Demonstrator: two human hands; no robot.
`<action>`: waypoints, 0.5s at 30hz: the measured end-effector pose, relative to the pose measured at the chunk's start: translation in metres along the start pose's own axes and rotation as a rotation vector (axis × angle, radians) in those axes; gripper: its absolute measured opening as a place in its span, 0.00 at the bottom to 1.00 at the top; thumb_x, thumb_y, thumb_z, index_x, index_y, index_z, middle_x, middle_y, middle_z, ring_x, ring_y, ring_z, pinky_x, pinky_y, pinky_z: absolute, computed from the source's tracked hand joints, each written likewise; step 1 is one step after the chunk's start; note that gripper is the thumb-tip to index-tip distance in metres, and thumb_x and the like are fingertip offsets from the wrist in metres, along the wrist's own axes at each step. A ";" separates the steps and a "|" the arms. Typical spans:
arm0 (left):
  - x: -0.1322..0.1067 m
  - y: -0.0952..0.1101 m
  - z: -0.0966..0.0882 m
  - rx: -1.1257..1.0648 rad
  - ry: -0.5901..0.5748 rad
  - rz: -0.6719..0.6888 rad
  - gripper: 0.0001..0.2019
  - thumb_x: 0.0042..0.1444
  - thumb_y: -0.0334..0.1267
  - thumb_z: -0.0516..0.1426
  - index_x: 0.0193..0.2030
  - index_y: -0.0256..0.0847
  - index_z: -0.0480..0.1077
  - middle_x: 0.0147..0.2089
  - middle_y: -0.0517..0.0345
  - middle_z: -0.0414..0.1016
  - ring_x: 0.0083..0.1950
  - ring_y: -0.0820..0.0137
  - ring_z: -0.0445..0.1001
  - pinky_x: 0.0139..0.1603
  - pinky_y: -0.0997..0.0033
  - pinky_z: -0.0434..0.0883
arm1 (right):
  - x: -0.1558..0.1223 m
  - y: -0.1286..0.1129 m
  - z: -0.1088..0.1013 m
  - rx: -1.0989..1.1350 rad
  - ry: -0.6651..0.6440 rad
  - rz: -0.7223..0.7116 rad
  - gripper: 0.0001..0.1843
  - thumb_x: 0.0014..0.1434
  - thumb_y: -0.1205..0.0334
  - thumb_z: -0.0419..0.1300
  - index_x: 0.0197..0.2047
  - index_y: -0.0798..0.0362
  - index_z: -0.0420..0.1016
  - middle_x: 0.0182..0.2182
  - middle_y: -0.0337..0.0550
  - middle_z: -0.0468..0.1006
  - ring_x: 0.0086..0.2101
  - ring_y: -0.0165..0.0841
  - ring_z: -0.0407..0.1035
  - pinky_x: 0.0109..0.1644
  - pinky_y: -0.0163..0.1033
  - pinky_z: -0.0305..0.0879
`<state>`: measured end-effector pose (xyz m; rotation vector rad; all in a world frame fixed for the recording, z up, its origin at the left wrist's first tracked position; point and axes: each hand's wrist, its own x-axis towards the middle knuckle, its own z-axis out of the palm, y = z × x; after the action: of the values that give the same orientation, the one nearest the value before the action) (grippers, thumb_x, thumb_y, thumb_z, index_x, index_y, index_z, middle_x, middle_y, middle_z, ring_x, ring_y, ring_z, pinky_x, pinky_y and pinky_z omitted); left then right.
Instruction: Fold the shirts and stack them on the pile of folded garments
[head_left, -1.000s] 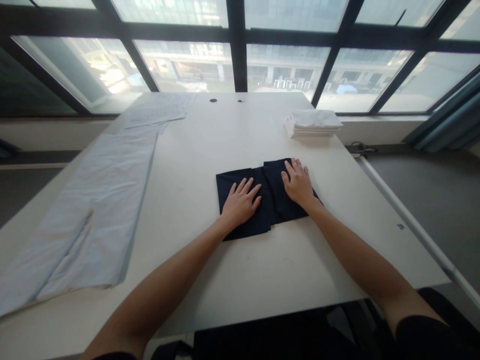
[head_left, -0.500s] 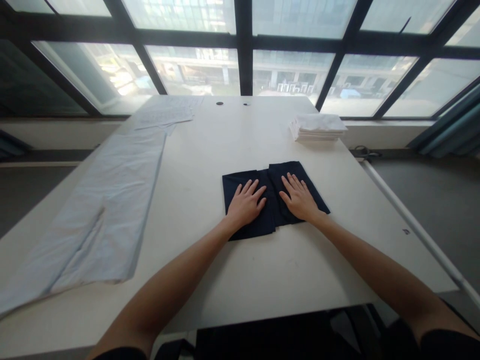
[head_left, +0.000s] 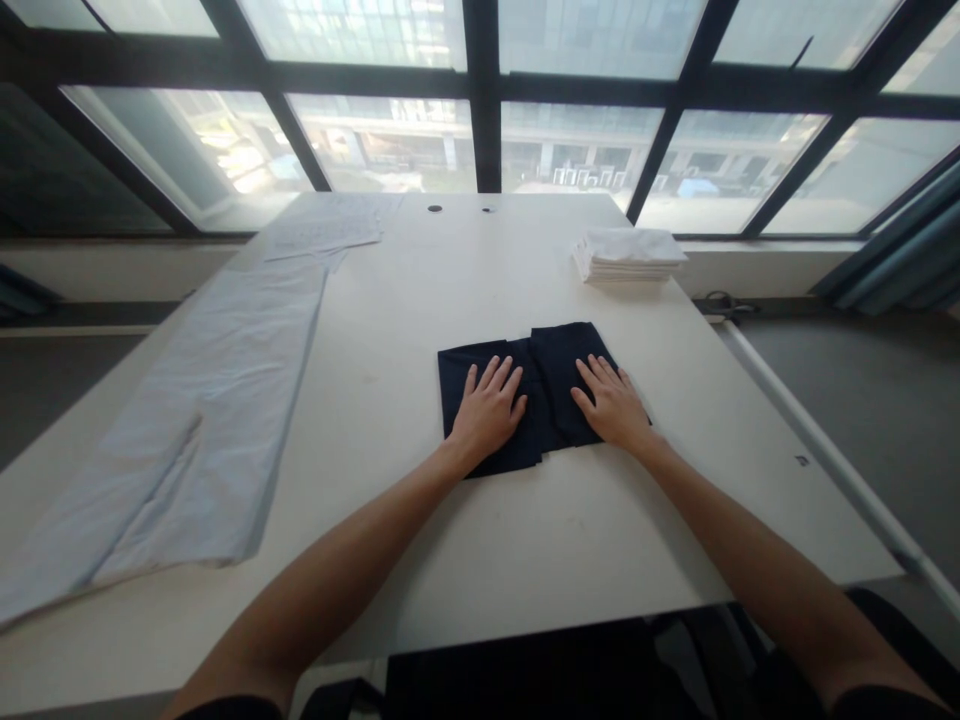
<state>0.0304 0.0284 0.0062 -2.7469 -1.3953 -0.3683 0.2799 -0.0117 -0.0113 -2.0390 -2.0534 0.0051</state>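
The left hand is laid palm down with the fingers fanned; nothing is gripped by it. The folded dark cloth is found directly beneath and between both hands, its left part covered by the left palm. By the right hand, also flattened and spread with nothing pinched, the right part is covered near its outer edge. Between the hands, a stepped overlap is noted along the far and near edges, and some shallow creasing is seen.

The cloth is judged light, soft and limp, neither fragile nor notably slippery; its layers could be shifted or creased if dragged. It is best taken by the outer corners, left of the left hand and right of the right hand, with all layers pinched together.

Well to the left of the left hand, a long pale cloth is laid out, with a lengthwise crease or slit; beyond it, printed papers are spread. Both hands are supported by a smooth white table. Beyond the right hand, a white folded stack is placed near the table's edge. Ahead, dark-framed windows are seen; far right, a blue-grey curtain is hung.
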 end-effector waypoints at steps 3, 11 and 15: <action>-0.005 0.008 0.003 -0.015 -0.038 0.026 0.31 0.74 0.51 0.42 0.76 0.39 0.58 0.79 0.51 0.53 0.81 0.58 0.47 0.79 0.45 0.47 | 0.000 0.001 0.000 0.011 0.004 0.001 0.34 0.74 0.46 0.45 0.77 0.52 0.57 0.75 0.51 0.57 0.74 0.44 0.48 0.75 0.58 0.46; -0.007 0.007 0.004 -0.014 -0.098 0.028 0.32 0.74 0.52 0.41 0.78 0.38 0.54 0.80 0.53 0.51 0.81 0.60 0.47 0.79 0.51 0.50 | 0.000 -0.001 0.000 0.037 0.020 0.007 0.34 0.73 0.46 0.45 0.76 0.52 0.58 0.74 0.51 0.58 0.73 0.44 0.49 0.76 0.58 0.46; -0.022 -0.018 -0.001 0.004 -0.120 0.019 0.32 0.74 0.52 0.41 0.78 0.37 0.53 0.80 0.52 0.49 0.81 0.60 0.46 0.80 0.51 0.49 | 0.000 -0.001 0.001 0.044 0.005 0.015 0.34 0.73 0.46 0.45 0.76 0.52 0.57 0.75 0.50 0.57 0.74 0.44 0.48 0.76 0.58 0.45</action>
<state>0.0032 0.0211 0.0004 -2.8196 -1.3926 -0.2036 0.2791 -0.0118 -0.0117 -2.0256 -2.0168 0.0474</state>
